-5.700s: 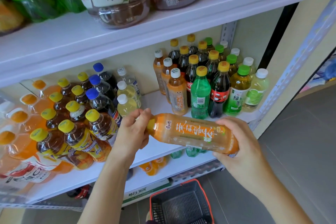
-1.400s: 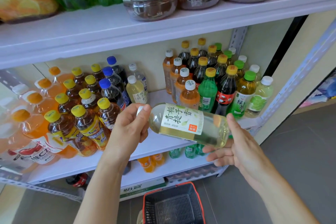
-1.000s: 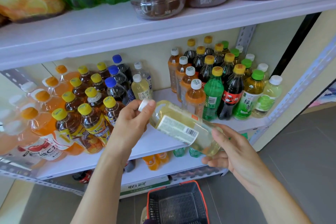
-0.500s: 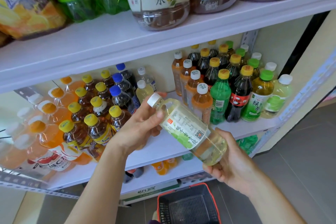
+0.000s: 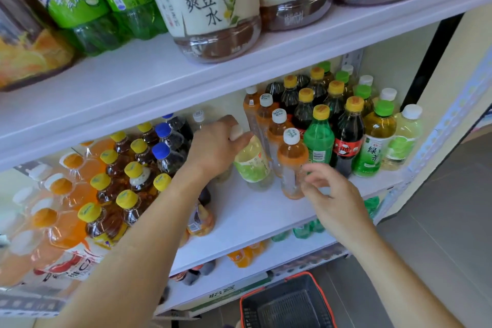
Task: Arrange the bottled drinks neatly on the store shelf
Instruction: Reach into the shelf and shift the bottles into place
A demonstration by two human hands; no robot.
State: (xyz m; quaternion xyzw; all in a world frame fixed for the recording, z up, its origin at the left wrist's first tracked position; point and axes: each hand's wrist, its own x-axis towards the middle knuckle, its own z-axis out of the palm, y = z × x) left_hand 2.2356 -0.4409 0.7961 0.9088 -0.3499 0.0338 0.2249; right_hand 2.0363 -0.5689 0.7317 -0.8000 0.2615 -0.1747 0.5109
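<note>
Pale yellow-green, the clear plastic bottle with white cap and green label [image 5: 252,165] stands slightly tilted at mid-frame on the white shelf board [image 5: 255,210], just left of the row of white-capped orange tea bottles [image 5: 275,133], my left hand [image 5: 214,148] curled round its cap and neck. My right hand [image 5: 328,190] hangs lower right, fingers loosely bent and holding nothing; whether they touch the front orange bottle [image 5: 292,160] I cannot tell. Full, it should be fairly heavy, smooth and thin-walled, so I judge the stiff neck the surest hold.
</note>
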